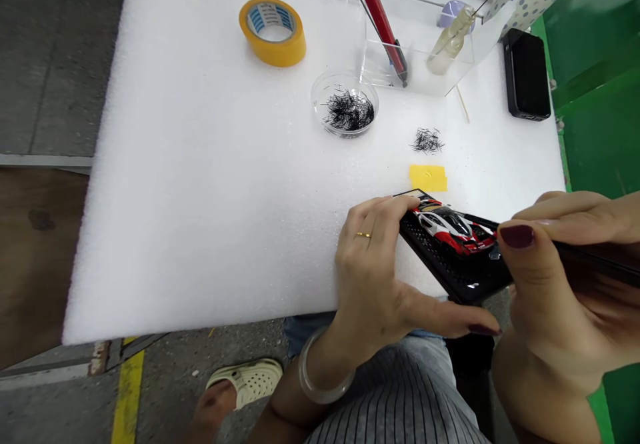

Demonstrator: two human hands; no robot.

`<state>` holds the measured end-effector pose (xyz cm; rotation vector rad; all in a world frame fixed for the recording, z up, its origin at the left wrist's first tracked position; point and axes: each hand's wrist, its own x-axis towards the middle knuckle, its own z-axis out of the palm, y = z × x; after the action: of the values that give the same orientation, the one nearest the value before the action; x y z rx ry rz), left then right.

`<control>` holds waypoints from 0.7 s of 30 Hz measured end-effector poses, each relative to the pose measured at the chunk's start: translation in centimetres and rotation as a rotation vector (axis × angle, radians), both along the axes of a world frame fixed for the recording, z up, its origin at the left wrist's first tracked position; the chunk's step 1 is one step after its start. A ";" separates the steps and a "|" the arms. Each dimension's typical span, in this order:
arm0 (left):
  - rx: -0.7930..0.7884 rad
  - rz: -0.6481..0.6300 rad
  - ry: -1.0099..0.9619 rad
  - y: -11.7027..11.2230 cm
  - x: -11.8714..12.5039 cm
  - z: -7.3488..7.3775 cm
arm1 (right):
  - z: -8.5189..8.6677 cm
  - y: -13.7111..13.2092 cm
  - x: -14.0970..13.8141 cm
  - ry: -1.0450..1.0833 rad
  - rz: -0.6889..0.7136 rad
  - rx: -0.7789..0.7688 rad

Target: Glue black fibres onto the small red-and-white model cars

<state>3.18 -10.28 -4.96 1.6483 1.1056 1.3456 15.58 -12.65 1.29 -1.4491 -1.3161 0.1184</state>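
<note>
My left hand (373, 271) is closed along the side of a black display base (440, 267), with its thumb at the near edge. On that base sits a red, white and black model car (453, 227), tilted toward me. My right hand (560, 284) pinches a slim black tool that looks like tweezers (483, 221), its narrow end reaching to the car's far side. Whether the tip grips anything is too small to tell. Just beyond the base lie a yellow tape piece (429, 178) and a small pile of fine black strands (427, 140).
A clear round dish (320, 107) holds more black strands. Behind it stand a roll of yellow tape (280, 51) and a clear box (370, 67) with a red pen (377, 11) and a small bottle (445, 51). A black device (527, 74) lies at right on the white foam board (210, 184).
</note>
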 end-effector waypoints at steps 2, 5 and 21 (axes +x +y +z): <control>-0.011 -0.002 -0.008 -0.1 0.0 0.0 | -0.5 0.5 0.1 -0.011 0.015 0.082; -0.013 -0.043 0.002 -0.1 -0.5 0.0 | -1.0 1.1 0.5 0.004 0.049 0.172; 0.071 -0.326 0.172 0.0 -4.1 -1.0 | -5.2 -0.1 2.1 0.727 0.369 0.065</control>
<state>-0.96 -10.26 -6.01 1.9291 0.8432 1.0590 17.66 -12.75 -3.92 -0.9468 -0.9430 0.7638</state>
